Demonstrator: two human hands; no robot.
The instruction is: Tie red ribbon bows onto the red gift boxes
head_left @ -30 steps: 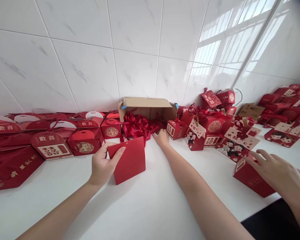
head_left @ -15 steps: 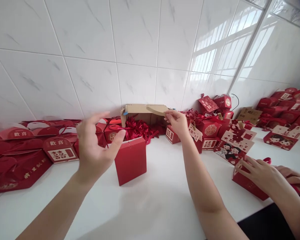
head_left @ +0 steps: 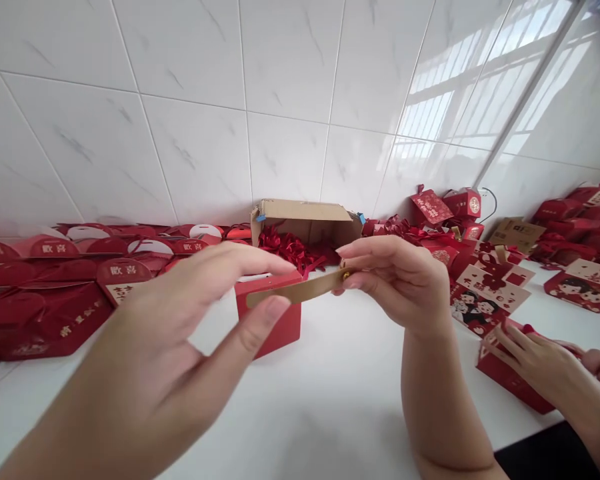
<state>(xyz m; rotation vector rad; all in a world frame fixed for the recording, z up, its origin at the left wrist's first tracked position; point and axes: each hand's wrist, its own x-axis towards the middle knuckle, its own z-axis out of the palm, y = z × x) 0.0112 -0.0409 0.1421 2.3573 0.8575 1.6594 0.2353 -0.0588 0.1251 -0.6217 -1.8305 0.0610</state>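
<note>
A gold-coloured strap [head_left: 310, 289], long and narrow, is held in the air by my right hand [head_left: 405, 280]. Its right end is pinched between thumb and fingers, where a small gold stud shows. My left hand [head_left: 180, 347] is at the strap's other end, its thumb and forefinger apart. The left thumb overlaps the strap's lower edge; whether it touches I cannot tell. Behind the strap, a red box [head_left: 283, 333] stands upright on the white table [head_left: 330, 400], its top partly hidden by the strap and my left fingers.
Against the tiled wall, a cardboard box [head_left: 305, 212] lies open with red ribbons [head_left: 287, 250]. Red gift boxes [head_left: 55, 320] line the left, and more red boxes [head_left: 485, 293] fill the right. Another person's hands [head_left: 540, 360] are on a red box [head_left: 510, 380] at far right.
My right hand has brought the strap from in front of the cardboard box toward me, above the red box. My left hand has come closer to the strap's free end.
</note>
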